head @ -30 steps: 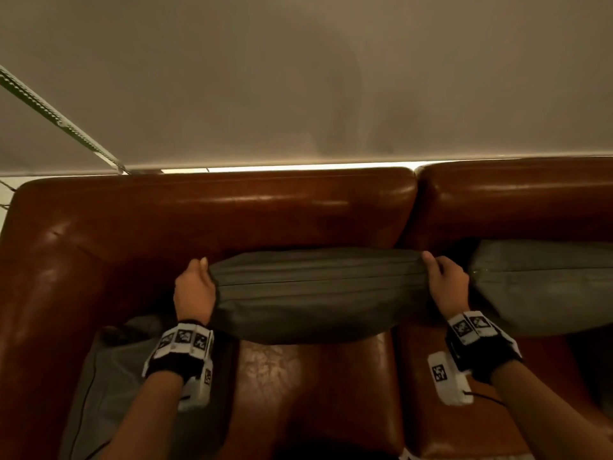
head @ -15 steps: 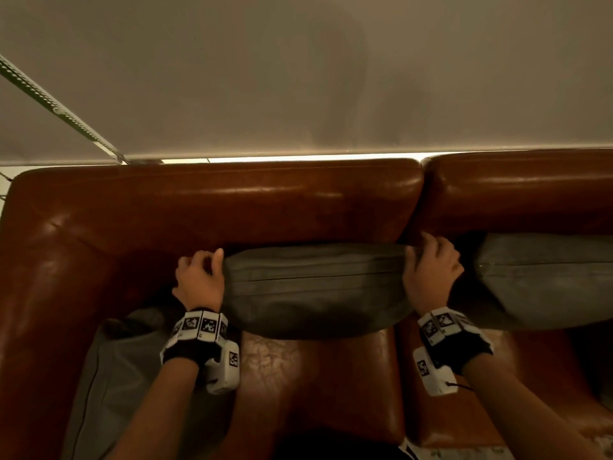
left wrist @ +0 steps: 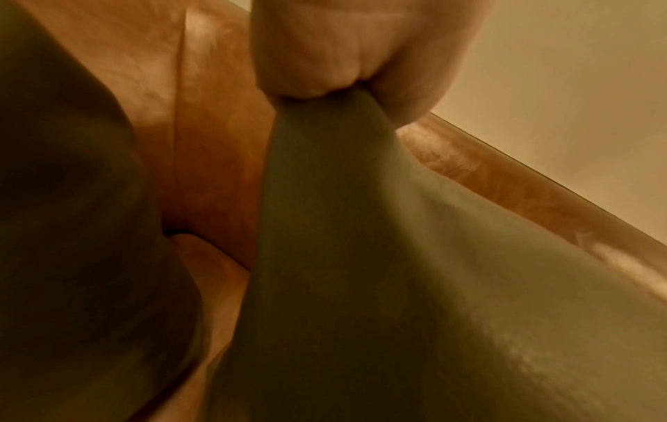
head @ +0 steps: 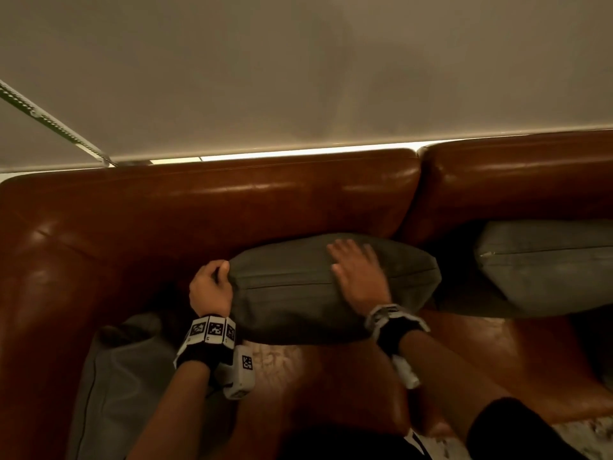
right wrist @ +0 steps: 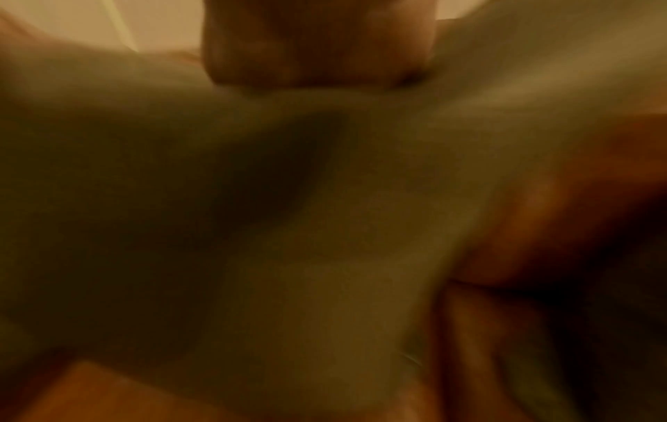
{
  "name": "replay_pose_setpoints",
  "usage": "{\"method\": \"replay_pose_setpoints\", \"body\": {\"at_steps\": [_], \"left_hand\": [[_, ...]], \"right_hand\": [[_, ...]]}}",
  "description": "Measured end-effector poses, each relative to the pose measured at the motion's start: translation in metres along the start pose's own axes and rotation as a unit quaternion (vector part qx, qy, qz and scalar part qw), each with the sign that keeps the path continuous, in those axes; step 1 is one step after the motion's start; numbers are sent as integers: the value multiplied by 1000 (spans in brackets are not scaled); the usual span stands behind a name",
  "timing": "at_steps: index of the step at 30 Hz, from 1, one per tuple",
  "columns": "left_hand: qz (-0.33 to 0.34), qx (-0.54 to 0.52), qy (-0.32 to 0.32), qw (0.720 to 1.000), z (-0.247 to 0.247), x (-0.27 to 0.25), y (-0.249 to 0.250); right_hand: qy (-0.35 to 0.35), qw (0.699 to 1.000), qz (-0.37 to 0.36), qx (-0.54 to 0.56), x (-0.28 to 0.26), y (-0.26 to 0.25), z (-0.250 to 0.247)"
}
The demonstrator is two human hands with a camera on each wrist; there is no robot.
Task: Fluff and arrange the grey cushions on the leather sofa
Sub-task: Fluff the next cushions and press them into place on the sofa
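Head view. The middle grey cushion (head: 331, 287) stood on its lower edge on the leather sofa (head: 212, 207), leaning against the backrest. The left hand (head: 209, 288) pinched the cushion's left corner between thumb and curled fingers, probably to anchor it upright. The right hand (head: 360, 275) lay flat on the upper face with fingers spread, apparently patting or pressing the filling to even it out. A second grey cushion (head: 547, 263) leaned on the backrest to the right, apart from the first; a third grey cushion (head: 112, 386) lay flat on the seat by the left armrest, seemingly not yet arranged.

Left wrist view. Thumb and fingers (left wrist: 299, 57) nipped a drawn-out peak of cushion fabric (left wrist: 361, 228), with sofa leather (left wrist: 216, 142) behind.

Right wrist view. The picture was heavily blurred; the heel of the hand (right wrist: 314, 45) met grey fabric (right wrist: 325, 214), and the finger positions could not be told here.
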State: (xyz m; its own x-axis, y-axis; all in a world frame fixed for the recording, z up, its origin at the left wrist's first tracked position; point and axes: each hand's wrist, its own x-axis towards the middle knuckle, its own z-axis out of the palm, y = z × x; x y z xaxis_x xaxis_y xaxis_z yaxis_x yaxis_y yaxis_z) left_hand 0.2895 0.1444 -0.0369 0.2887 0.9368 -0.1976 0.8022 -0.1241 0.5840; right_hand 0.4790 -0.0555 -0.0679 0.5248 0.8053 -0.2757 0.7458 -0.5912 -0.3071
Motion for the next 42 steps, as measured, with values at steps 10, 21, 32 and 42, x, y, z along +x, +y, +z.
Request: {"method": "replay_pose_setpoints", "body": {"at_steps": [10,21,32,42], "left_hand": [[-31,-126,59,990,1,3,17],[-98,-76,26,992,-20,-31,6],[-88,-41,-27,995,-40,-15,-12],[-168,-105,-52,979,-35,-6,7]], "right_hand": [[129,912,372,118,-37,86,-49],[199,906,258,270,-49,46,-71],[189,902,274,277,-49,84,-82],[171,805,357,442,-45,87,-82]]}}
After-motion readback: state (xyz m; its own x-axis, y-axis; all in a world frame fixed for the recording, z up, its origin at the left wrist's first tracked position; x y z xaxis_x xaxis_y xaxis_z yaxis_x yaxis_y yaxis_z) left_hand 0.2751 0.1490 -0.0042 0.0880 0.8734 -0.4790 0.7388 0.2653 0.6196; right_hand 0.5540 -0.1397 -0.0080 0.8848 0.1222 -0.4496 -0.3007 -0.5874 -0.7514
